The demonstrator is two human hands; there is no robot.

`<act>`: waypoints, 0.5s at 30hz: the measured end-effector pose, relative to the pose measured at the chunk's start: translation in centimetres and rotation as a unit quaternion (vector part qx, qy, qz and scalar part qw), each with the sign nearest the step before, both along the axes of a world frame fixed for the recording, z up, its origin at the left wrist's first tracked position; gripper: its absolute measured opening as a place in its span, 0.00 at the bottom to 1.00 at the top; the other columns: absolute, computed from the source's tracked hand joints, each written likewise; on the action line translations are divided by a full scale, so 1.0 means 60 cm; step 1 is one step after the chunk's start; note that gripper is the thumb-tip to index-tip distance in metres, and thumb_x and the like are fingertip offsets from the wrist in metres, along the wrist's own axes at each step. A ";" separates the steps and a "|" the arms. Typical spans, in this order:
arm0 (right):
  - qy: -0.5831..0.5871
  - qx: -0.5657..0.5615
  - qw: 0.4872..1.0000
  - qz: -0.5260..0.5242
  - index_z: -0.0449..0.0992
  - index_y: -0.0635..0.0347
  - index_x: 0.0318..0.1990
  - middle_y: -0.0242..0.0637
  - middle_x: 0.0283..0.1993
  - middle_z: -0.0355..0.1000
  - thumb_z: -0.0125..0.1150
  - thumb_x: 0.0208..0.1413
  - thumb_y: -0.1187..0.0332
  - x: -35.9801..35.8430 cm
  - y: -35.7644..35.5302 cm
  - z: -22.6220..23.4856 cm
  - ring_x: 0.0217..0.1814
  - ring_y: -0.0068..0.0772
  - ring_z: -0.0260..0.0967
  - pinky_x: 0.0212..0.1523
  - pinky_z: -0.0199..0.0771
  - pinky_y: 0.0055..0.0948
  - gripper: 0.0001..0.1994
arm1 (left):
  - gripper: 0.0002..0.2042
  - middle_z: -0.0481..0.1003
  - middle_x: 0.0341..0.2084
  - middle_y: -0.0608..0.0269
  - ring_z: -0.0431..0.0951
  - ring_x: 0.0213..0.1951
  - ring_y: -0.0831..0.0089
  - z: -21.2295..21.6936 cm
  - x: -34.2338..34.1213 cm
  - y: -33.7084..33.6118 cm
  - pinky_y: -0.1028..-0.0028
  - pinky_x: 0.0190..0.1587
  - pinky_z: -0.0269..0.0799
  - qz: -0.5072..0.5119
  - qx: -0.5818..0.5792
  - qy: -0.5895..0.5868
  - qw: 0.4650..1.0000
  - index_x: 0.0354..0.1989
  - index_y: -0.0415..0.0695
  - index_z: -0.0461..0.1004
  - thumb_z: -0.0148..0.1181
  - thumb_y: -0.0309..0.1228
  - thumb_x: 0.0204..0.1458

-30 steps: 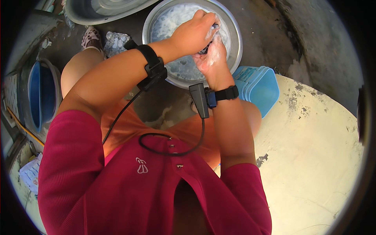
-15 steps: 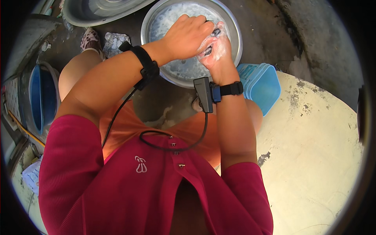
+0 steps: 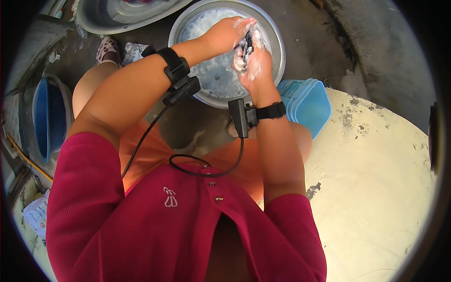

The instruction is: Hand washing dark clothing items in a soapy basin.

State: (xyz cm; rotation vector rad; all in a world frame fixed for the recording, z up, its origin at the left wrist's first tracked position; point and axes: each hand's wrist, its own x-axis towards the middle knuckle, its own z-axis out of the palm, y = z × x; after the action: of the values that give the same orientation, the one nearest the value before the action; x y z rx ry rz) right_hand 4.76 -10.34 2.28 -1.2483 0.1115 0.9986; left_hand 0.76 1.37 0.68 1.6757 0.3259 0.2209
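A metal basin [image 3: 281,49] of cloudy, sudsy water [image 3: 217,79] stands on the ground in front of me. Over its right half, both my hands are closed on a small dark wet cloth [image 3: 248,43] coated in lather. My left hand [image 3: 230,34] comes across from the left and grips the cloth's upper part with its fingers. My right hand [image 3: 257,66], foamy on thumb and fingers, wraps the lower part. Most of the cloth is hidden inside the hands, so its exact kind does not show.
A light blue plastic bucket [image 3: 314,107] stands right of the basin, beside a worn cream-coloured slab [image 3: 376,188]. A larger grey basin [image 3: 112,26] is at the far left. Beyond my left leg is a dark blue tub [image 3: 43,120]. A crumpled clear bag [image 3: 134,52] lies near my foot.
My left hand has turned from a fist, knuckles up, to extended fingers pinching the cloth. My right hand has shifted slightly left and down, and more of the dark cloth shows.
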 end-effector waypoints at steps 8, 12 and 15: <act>0.066 0.121 0.984 -0.109 0.67 0.58 0.46 0.38 0.36 0.68 0.44 0.59 0.69 0.011 -0.023 0.020 0.31 0.34 0.67 0.27 0.69 0.25 0.10 | 0.14 0.66 0.42 0.52 0.73 0.31 0.63 -0.020 -0.045 -0.030 0.69 0.31 0.69 0.014 0.040 -0.126 0.991 0.49 0.41 0.60 0.46 0.30 0.55; 0.154 0.107 0.981 -0.051 0.66 0.55 0.31 0.32 0.27 0.67 0.43 0.59 0.61 0.036 -0.035 0.017 0.25 0.25 0.65 0.19 0.67 0.19 0.10 | 0.16 0.61 0.47 0.51 0.72 0.35 0.55 0.010 -0.079 -0.059 0.64 0.36 0.69 -0.039 0.217 -0.163 0.962 0.48 0.44 0.62 0.51 0.32 0.51; 0.140 0.109 0.974 -0.140 0.64 0.52 0.26 0.28 0.19 0.62 0.40 0.59 0.50 0.003 -0.005 -0.003 0.17 0.20 0.59 0.17 0.64 0.18 0.18 | 0.16 0.64 0.43 0.53 0.72 0.36 0.52 0.019 -0.090 -0.047 0.63 0.35 0.70 -0.065 0.292 -0.050 0.953 0.47 0.46 0.63 0.53 0.34 0.49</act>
State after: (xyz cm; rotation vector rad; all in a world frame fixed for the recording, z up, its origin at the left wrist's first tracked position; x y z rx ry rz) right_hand 4.92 -10.61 2.08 -0.8594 0.3781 0.9084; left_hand -4.63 -1.43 1.81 2.2515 0.0682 0.3239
